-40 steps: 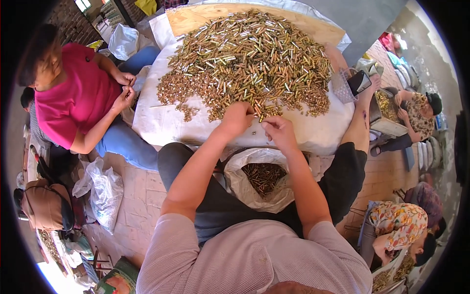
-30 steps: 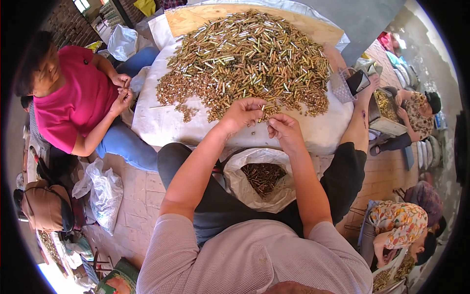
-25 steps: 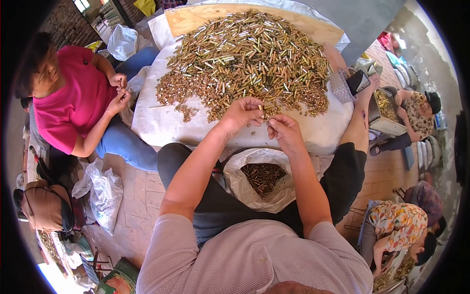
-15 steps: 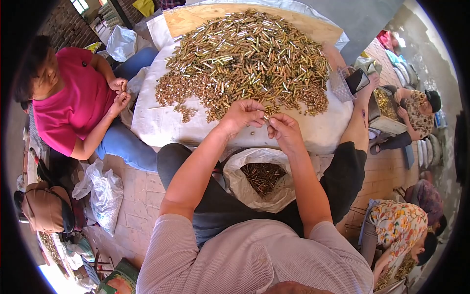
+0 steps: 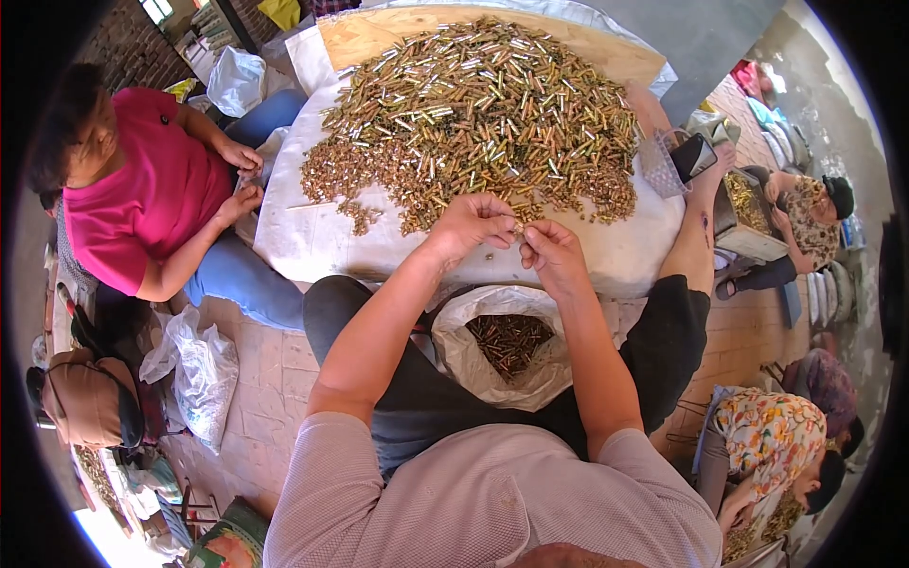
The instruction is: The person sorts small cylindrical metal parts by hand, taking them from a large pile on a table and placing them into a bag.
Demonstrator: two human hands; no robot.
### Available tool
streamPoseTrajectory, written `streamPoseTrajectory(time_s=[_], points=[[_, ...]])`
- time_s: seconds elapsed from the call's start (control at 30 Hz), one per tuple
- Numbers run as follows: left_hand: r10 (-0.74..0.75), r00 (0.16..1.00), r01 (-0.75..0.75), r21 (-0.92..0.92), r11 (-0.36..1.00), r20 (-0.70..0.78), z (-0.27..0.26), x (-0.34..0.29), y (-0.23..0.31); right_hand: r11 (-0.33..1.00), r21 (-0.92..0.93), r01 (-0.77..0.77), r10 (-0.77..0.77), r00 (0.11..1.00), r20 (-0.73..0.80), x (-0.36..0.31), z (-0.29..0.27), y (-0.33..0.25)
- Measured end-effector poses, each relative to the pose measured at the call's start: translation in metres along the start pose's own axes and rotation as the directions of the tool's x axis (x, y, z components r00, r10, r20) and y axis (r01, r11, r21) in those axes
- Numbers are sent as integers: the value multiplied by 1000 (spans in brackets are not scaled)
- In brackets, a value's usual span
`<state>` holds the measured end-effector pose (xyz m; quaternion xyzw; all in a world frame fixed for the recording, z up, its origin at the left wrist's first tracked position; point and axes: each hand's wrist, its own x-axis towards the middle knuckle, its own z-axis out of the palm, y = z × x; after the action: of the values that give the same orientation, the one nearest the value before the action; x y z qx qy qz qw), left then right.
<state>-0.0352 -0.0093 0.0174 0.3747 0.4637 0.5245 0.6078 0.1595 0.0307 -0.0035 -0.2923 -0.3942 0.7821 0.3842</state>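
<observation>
Head view: left hand [image 5: 471,224] and right hand [image 5: 552,253] met fingertip to fingertip, pinching between them a small brass piece [image 5: 518,228] at the near edge of the heap of metal casings [image 5: 473,114] on the white-covered table [image 5: 312,241]. White sack [image 5: 473,364] of casings sat between the knees. Person in pink shirt [image 5: 142,189] sat at left.

Whatever the left hand [image 5: 471,224] and right hand [image 5: 552,254] pinch between them is too small to tell (fingertips cover it). The bag [image 5: 473,364] hides its lower contents; the pile [image 5: 483,114] covers the tabletop [image 5: 312,241].
</observation>
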Motion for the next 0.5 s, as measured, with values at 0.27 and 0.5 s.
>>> streamPoseTrajectory(time_s=[0.27,0.5], points=[[-9,1000,14,-196,981,23,14,-5,-6,995,95,11,-10,1000,-17,-6,11,0],[53,998,-46,-291,956,19,16,-1,-14,975,221,25,-32,999,30,-3,10,3]])
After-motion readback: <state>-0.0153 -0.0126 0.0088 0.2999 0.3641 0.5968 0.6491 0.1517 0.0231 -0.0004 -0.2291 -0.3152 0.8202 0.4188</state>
